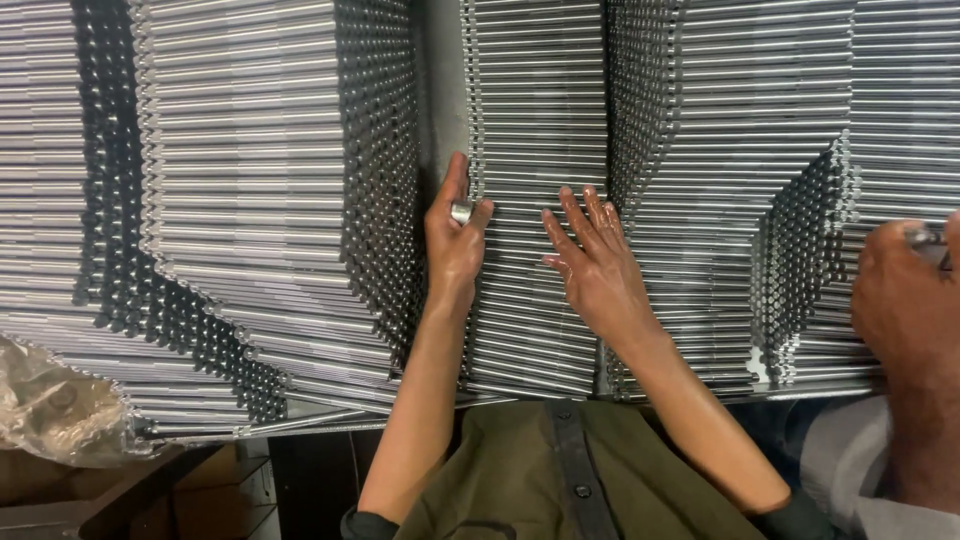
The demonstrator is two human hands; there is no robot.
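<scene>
Against stacked, shiny steel rods point(535, 120): left hand point(455, 245) pinching a short silver cylinder point(461, 212) at the stack's left edge, right hand point(592, 262) flat, fingers spread, on the ribbed rods; crinkled plastic wrap point(50, 405) lower left.

Left stack point(250, 180): polished steel rods, laid level, ends stepped down toward the lower left. Right stack point(740, 150): same rods, ends stepped likewise. Crumpled plastic sheet point(50, 405) at the lower left, touching the lowest rods. Dark shelf point(130, 495) below it. A co-worker's hand point(905, 300) at the right edge holds a small metal piece point(928, 240) against the far-right rods.
</scene>
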